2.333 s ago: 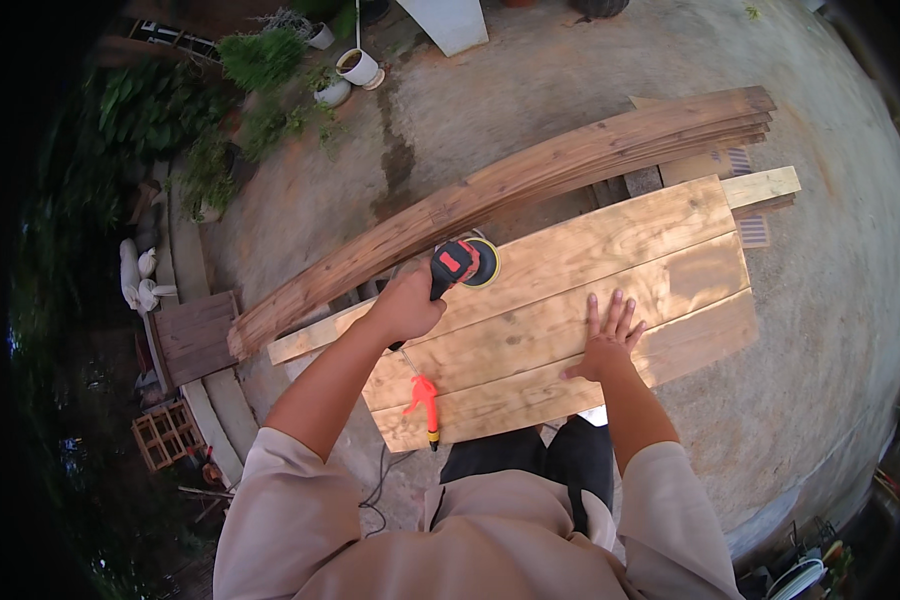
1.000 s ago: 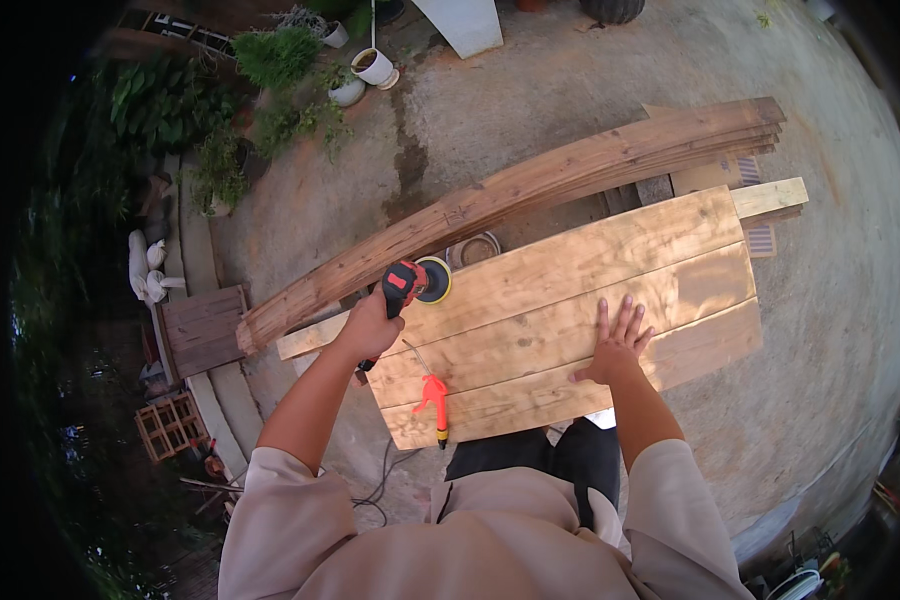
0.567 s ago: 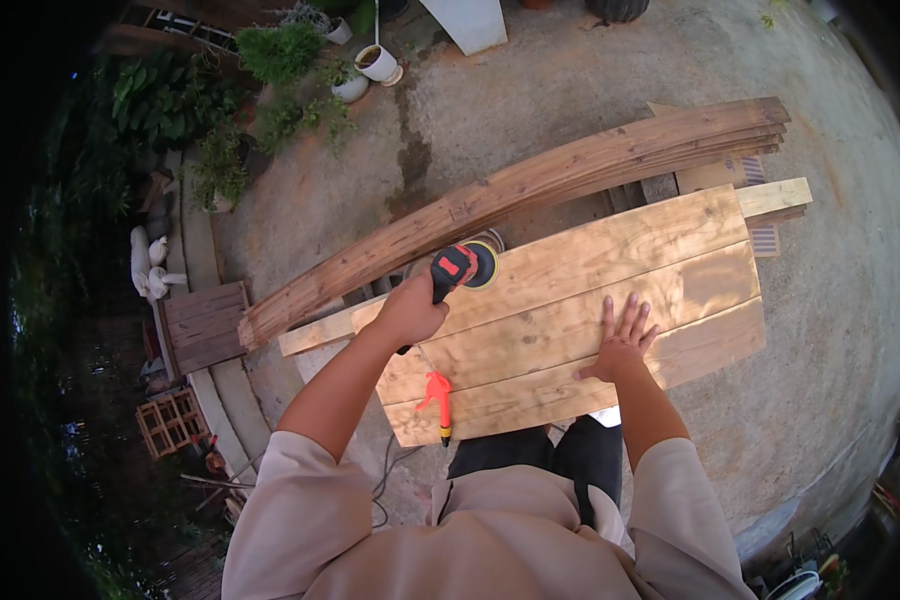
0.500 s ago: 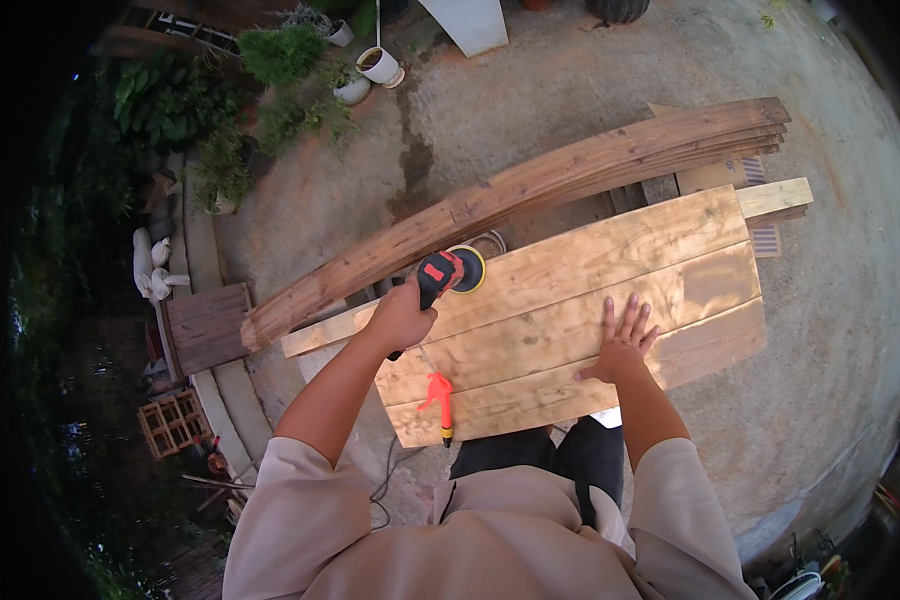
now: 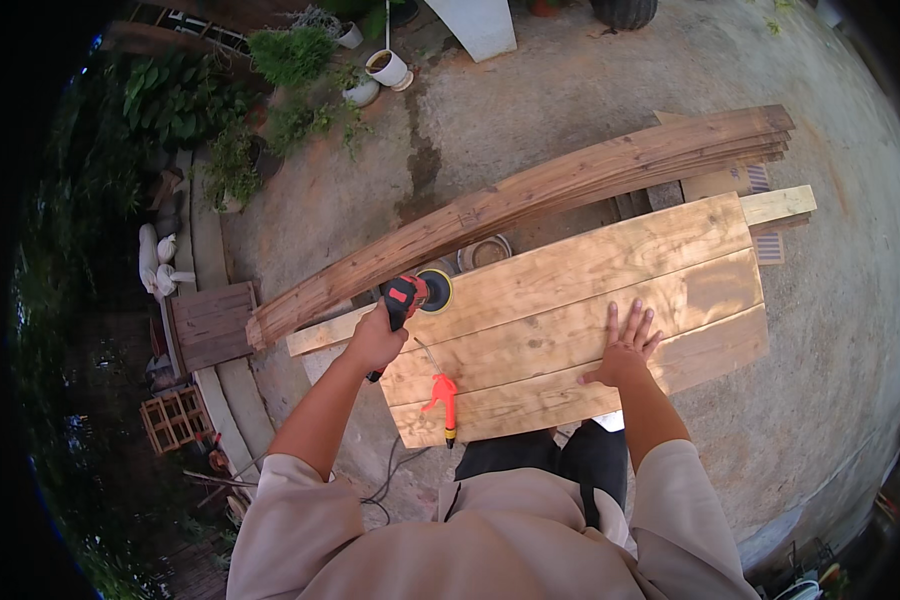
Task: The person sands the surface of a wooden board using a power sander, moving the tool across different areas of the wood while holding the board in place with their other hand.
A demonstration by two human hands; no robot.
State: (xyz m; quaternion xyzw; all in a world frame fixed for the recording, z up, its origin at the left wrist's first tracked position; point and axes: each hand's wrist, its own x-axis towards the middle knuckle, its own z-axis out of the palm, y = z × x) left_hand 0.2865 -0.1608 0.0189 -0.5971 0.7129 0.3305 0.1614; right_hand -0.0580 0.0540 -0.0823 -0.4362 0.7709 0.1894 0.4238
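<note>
My left hand (image 5: 375,340) is wrapped round the grip of a red and black cordless polisher (image 5: 407,296). Its round, yellow-edged pad (image 5: 436,290) is at the far left edge of a pale wooden panel (image 5: 570,310) made of several boards. Whether the pad touches the wood I cannot tell. My right hand (image 5: 625,345) lies flat on the panel's right half, fingers spread and holding nothing. An orange air blow gun (image 5: 445,400) with a thin nozzle rests on the panel near its front left corner.
Beyond the panel runs a stack of long brown boards (image 5: 530,190). A round container (image 5: 485,252) sits between them. Pale beam ends (image 5: 778,205) stick out under the panel. Potted plants (image 5: 388,70) stand far left; a dark cable (image 5: 378,492) lies on the concrete floor.
My left hand has moved the polisher left along the panel's far edge, uncovering more of the round container. My right hand keeps its place on the wood.
</note>
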